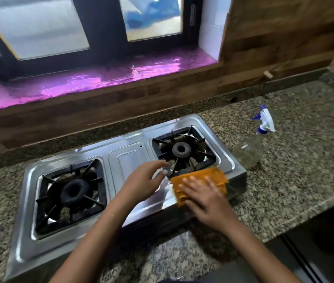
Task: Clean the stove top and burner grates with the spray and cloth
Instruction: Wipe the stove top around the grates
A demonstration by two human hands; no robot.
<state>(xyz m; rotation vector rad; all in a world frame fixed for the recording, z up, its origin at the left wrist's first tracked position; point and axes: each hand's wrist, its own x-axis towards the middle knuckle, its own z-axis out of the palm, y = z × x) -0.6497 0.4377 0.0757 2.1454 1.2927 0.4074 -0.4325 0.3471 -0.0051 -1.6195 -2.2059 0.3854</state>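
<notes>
A two-burner steel stove (129, 160) sits on the granite counter. Each burner carries a black grate: the left grate (70, 194) and the right grate (183, 151). My right hand (204, 199) presses flat on an orange cloth (206, 176) at the stove's front right corner, just below the right grate. My left hand (143, 180) hovers over the middle of the stove with its fingers loosely curved, the fingertips near the front left corner of the right grate. It holds nothing. A clear spray bottle (253, 146) with a white and blue trigger stands on the counter to the right of the stove.
The granite counter (304, 160) spreads to the right and in front of the stove, with its front edge at lower right. A wood-panelled wall (274, 48) and a window sill lined with pink foil (100, 80) rise behind the stove.
</notes>
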